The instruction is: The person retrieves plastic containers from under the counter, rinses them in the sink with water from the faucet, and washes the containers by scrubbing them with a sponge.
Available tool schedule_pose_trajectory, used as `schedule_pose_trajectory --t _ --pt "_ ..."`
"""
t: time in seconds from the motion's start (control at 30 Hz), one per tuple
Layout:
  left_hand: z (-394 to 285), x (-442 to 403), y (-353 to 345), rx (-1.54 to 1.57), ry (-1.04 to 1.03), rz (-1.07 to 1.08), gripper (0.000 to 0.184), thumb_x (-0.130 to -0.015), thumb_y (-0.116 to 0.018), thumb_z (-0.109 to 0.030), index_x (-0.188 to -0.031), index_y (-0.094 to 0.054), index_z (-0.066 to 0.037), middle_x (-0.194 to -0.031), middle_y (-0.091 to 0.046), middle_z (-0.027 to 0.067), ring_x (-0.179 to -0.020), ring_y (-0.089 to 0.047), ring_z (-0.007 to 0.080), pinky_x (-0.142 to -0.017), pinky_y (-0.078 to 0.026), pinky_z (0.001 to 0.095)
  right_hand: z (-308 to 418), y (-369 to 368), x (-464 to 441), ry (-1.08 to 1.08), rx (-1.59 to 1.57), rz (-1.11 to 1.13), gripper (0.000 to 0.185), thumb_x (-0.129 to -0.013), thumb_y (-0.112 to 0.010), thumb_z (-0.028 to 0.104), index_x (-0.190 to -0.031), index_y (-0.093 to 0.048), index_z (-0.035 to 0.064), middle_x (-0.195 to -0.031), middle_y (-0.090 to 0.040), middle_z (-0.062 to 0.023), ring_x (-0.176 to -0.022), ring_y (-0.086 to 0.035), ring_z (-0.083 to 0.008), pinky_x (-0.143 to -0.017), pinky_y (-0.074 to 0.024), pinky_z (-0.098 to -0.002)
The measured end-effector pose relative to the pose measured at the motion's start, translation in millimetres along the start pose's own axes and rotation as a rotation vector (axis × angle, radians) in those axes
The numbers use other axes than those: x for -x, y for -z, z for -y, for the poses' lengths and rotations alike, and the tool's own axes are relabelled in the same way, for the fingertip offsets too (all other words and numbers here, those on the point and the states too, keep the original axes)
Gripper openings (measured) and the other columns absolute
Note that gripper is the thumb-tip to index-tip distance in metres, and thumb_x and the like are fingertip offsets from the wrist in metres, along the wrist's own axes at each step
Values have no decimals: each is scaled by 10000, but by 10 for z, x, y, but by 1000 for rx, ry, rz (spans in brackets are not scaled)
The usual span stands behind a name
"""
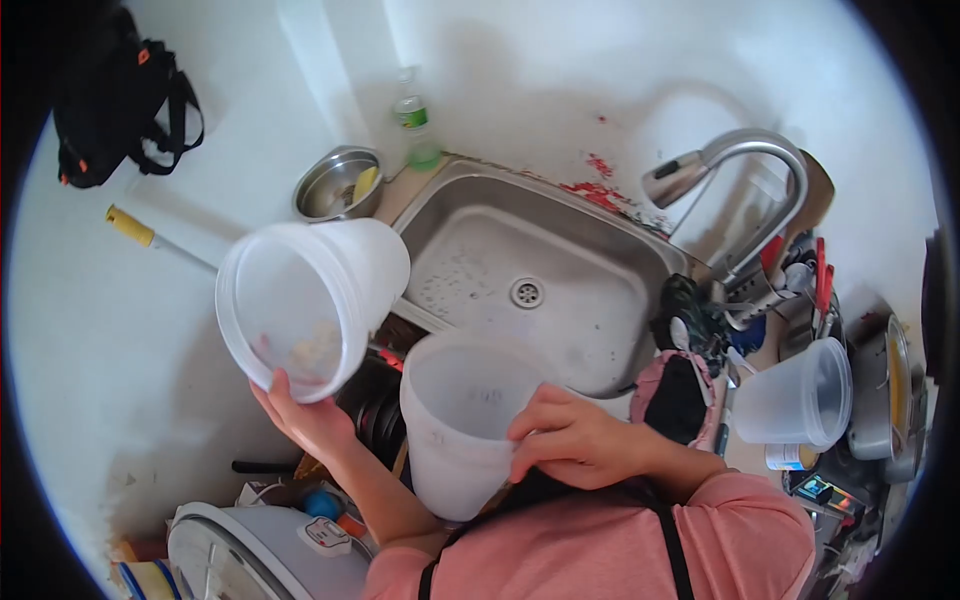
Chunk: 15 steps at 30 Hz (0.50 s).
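Observation:
My left hand (305,415) grips the lower rim of a translucent white plastic container (375,260). This container is tilted, its round mouth facing me and its body pointing right, toward the sink. Pale smudges show through its wall near the bottom of the mouth. Close to my chest, my right hand (575,435) pinches the rim of a second translucent plastic container (455,470), with the fingers bent over its right edge. That one stands nearly upright with its mouth up, and faint marks are on its wall.
Beyond the containers lies a stainless steel sink (560,240) with a curved faucet (770,145) at its right. A steel bowl (325,190) and a plastic bottle (415,120) stand behind left. At right are a clear plastic pitcher (790,395) and a pink-and-black cloth (675,395).

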<state>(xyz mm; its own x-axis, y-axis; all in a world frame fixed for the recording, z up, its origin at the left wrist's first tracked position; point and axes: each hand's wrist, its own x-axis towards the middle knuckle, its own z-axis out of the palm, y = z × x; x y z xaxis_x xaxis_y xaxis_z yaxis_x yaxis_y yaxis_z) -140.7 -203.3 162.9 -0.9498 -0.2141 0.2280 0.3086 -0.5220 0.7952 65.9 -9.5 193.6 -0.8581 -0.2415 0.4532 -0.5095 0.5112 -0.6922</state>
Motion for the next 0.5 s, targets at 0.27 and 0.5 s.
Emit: schedule_pose_trajectory --t 0.27,0.5 --pt "990 -164 -846 -243 290 323 423 -819 -491 -183 -1218 -432 -52 -982 -577 84 -431 -508 124 -343 -319 208 21 757 619 -82 493 -339 282 -579 -592 -32 -780 -640 160 -922 -553 -40 -792 -478 -243 -715 -406 -328" --pt "2260 -410 -1235 -380 397 434 452 -819 -505 -193 -1232 -412 -35 -956 -570 92 -390 -506 139 -340 -334 214 -1293 173 740 -185 811 -418 162 -610 -589 47 -758 -586 113 -907 -546 -16 -835 -491 -227 -731 -412 -339"
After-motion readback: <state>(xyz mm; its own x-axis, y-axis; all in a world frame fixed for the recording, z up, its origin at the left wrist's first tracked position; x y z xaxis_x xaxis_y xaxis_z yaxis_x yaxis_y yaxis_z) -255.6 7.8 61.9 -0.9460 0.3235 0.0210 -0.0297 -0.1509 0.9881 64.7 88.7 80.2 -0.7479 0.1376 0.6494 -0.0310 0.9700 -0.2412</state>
